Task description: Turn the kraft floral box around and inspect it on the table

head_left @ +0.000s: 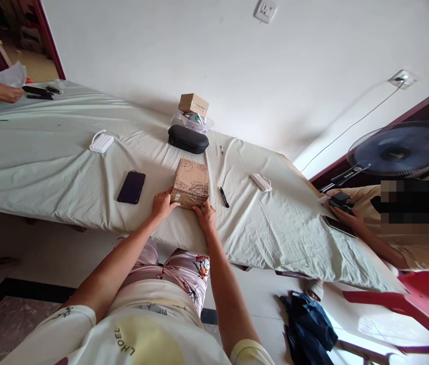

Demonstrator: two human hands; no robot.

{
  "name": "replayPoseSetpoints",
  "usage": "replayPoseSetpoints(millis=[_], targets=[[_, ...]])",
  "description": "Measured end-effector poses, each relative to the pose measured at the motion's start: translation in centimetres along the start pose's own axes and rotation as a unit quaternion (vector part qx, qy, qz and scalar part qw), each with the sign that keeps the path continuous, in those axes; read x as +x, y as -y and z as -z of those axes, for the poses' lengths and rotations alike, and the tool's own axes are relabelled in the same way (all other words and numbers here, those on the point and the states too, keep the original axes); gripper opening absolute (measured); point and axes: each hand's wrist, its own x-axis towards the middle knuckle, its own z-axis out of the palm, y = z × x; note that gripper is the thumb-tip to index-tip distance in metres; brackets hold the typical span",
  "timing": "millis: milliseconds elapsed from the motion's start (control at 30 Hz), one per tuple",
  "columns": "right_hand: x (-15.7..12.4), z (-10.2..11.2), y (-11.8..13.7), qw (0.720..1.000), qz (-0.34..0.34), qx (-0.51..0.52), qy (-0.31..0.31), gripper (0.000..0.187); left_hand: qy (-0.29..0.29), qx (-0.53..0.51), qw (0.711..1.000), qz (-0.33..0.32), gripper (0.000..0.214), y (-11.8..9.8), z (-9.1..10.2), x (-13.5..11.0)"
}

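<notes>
A brown cardboard box (pixel 190 181) with a line-drawn flower pattern stands on the cloth-covered table (pixel 47 157), near its front edge. My left hand (pixel 162 204) grips the box's near left corner, thumb on its front face. My right hand (pixel 206 215) rests at the near right bottom corner, fingers curled against the box. A black pen (pixel 224 197) lies just right of the box. A black phone (pixel 131 187) lies to its left.
Behind the box are a black oblong case (pixel 187 139), a clear tub with a small cardboard box (pixel 193 104) on it, and two white gadgets (pixel 101 142) (pixel 260 182). Another person's hand (pixel 346 213) holds a device at the right; another hand (pixel 3 92) rests far left. A fan (pixel 400 148) stands right.
</notes>
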Motion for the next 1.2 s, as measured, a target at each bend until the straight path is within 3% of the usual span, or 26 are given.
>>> replayPoseSetpoints(millis=[300, 533, 767, 867, 967, 1033, 1100, 1200], targets=[[0.1, 0.1, -0.1, 0.999, -0.004, 0.048, -0.002, 0.026, -0.012, -0.002, 1.000, 0.009, 0.048, 0.2, -0.1, 0.2], [0.1, -0.5, -0.8, 0.997, -0.011, 0.072, -0.034, 0.043, -0.015, -0.023, 1.000, -0.016, 0.058, 0.5, -0.2, 0.2], [0.0, -0.9, -1.3, 0.998, -0.011, 0.056, -0.033, 0.038, -0.003, -0.039, 0.999, 0.012, 0.046, 0.7, -0.4, 0.3], [0.0, -0.9, -1.3, 0.995, 0.011, 0.092, -0.047, 0.058, -0.002, -0.072, 0.997, 0.023, 0.045, 0.7, -0.2, 0.3], [-0.1, -0.8, -1.3, 0.985, 0.044, 0.140, -0.093, 0.086, -0.005, -0.123, 0.992, 0.009, 0.058, 0.8, 0.0, 0.2], [-0.1, -0.5, -1.3, 0.977, 0.053, 0.162, -0.125, 0.092, -0.002, -0.151, 0.988, -0.010, 0.068, 0.9, 0.0, 0.2], [-0.2, -0.2, -1.3, 0.972, 0.059, 0.175, -0.142, 0.087, 0.002, -0.171, 0.985, -0.027, 0.074, 1.0, -0.1, 0.2], [-0.4, 0.3, -1.0, 0.969, 0.078, 0.190, -0.138, 0.065, -0.010, -0.188, 0.981, -0.049, 0.077, 1.2, -0.4, 0.3]])
